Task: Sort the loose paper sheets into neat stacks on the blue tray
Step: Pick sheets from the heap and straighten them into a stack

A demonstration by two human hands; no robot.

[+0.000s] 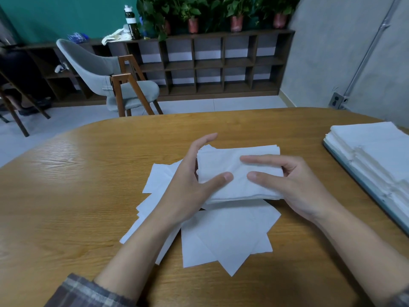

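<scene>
Two grips: left hand (188,187) & right hand (294,185) pinch soft, light paper bundle (239,171) at its ends; prob. fans if loosened.

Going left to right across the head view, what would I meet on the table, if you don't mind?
In order: left hand → bundle of sheets → right hand → blue tray carrying stacked sheets. The loose sheets underneath span the middle, so omitted.

- A green wall (66,16) at the back, a grey wall (332,52) on the right.
- A long brown shelf (221,34) with potted plants (194,7) on top.
- A grey chair (93,67) on the pale floor (66,122).
- A big wooden table (77,185) in front.
</scene>
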